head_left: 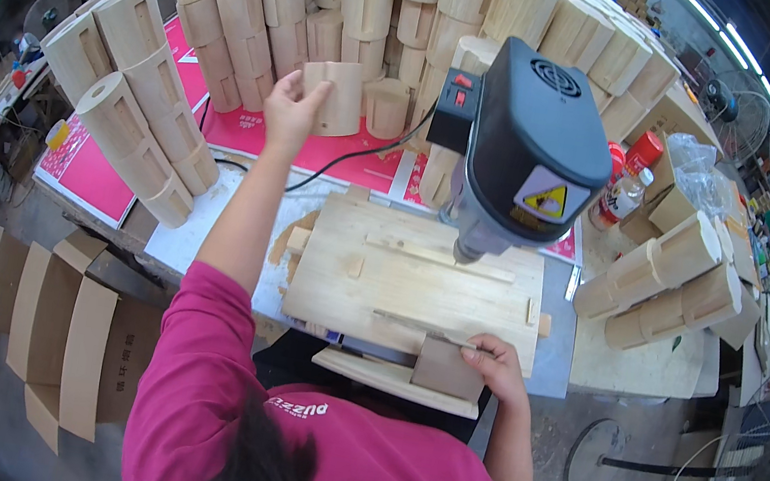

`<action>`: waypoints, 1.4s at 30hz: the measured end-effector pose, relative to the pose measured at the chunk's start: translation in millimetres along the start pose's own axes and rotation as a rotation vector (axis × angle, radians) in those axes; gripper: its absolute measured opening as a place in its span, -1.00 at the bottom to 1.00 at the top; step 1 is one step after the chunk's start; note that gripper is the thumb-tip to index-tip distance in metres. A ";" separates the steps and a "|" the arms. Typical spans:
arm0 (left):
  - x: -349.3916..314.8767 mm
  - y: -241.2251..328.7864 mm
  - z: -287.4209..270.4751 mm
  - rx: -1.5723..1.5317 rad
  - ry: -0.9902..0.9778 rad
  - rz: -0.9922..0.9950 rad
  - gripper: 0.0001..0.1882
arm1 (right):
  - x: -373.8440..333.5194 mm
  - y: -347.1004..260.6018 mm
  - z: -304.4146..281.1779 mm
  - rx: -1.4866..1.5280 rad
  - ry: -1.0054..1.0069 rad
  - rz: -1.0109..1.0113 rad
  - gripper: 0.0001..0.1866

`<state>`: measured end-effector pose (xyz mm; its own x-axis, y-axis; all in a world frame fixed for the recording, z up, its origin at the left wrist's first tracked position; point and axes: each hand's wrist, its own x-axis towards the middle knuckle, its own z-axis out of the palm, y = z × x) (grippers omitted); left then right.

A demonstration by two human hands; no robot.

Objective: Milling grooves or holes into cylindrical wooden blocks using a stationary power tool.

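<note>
My left hand reaches forward with fingers and thumb closed on the left side of a pale wooden cylinder. That cylinder stands upright in front of the stacked ones. Near the front edge of a flat wooden board, my right hand is closed on the end of a thin, pointed, file-like strip. Just below it a brown flat piece rests against a curved wooden slat. A black bench drill with a red switch stands over the board, its chuck above a wooden strip.
Stacked wooden cylinders wall off the back. More cylinder columns stand left and right. A black cable crosses the pink sheet. Plastic bottles are right of the drill. An open carton sits lower left.
</note>
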<state>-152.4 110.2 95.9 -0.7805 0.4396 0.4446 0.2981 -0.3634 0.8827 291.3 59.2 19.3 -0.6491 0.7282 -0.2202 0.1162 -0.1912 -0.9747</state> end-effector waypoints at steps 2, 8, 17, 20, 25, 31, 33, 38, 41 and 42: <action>-17.0 30.1 -32.6 -0.030 -0.125 -0.037 -0.50 | -2.4 -2.0 2.1 0.017 0.006 0.027 -0.81; -84.9 107.8 -86.2 -0.016 -0.592 -0.196 -0.54 | -29.2 -27.3 7.8 0.045 0.024 -0.117 -0.79; -133.0 116.5 -65.7 0.397 -1.425 -0.309 -0.53 | -7.8 -15.2 -11.5 -0.142 0.131 -0.246 -0.73; -138.2 98.8 -58.5 0.495 -1.552 -0.366 -0.51 | 1.5 -4.6 -13.5 -0.023 0.131 -0.266 -0.73; -142.7 79.6 -47.5 0.395 -1.530 -0.467 -0.51 | 3.2 -1.5 -12.0 0.024 0.080 -0.330 -0.72; -157.2 64.3 -39.2 0.286 -1.470 -0.412 -0.56 | -1.3 -2.6 -13.2 -0.026 0.058 -0.332 -0.74; -173.4 45.2 -34.4 0.119 -1.258 -0.485 -0.56 | -2.8 -4.4 -8.1 -0.028 0.073 -0.340 -0.75; -205.7 45.7 -0.9 -0.278 -0.564 -0.565 -0.47 | 1.8 -13.1 7.9 -0.145 0.122 -0.392 -0.74; -216.9 43.4 -3.4 -0.227 -0.266 -0.494 -0.55 | 3.5 -14.2 10.8 -0.221 0.170 -0.395 -0.72; -220.4 38.7 -8.6 -0.152 -0.141 -0.437 -0.59 | 2.9 -14.5 12.1 -0.221 0.145 -0.409 -0.72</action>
<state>26.4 -7.9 30.8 -0.7294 0.6812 0.0623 -0.1334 -0.2310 0.9638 278.6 56.1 33.2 -0.5655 0.8014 0.1948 0.0401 0.2627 -0.9641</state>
